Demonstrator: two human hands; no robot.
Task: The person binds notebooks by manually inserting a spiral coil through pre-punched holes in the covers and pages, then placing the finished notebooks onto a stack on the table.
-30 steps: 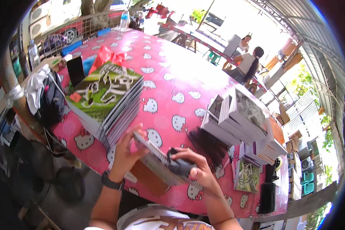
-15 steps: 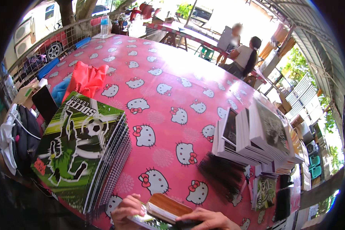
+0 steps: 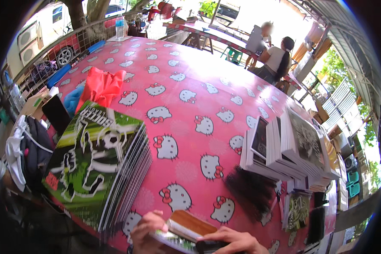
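Observation:
Both hands are together at the lower edge, around a small notebook (image 3: 180,243) with a green and white cover, partly cut off by the frame. A wooden-looking brown block with a pale edge (image 3: 192,223) lies tilted over it. My left hand (image 3: 148,230) is closed on the notebook's left side, fingers bent. My right hand (image 3: 235,241) is closed over a dark object (image 3: 211,246) at the block's right end; its kind is unclear. To the left stands a tall stack of spiral notebooks (image 3: 97,161) with green soccer covers.
Pink patterned cloth (image 3: 186,169) covers the table. At right are stacked books (image 3: 300,144), black binding coils (image 3: 249,190) and small green notebooks (image 3: 297,211). Red cloth (image 3: 101,86), a dark bag (image 3: 36,146) and a bottle (image 3: 120,27) line the left. Two people (image 3: 279,59) sit far off.
The view has shifted slightly, so the table and stacks appear a little farther right. Both hands stay around the notebook and brown block, with little other change.

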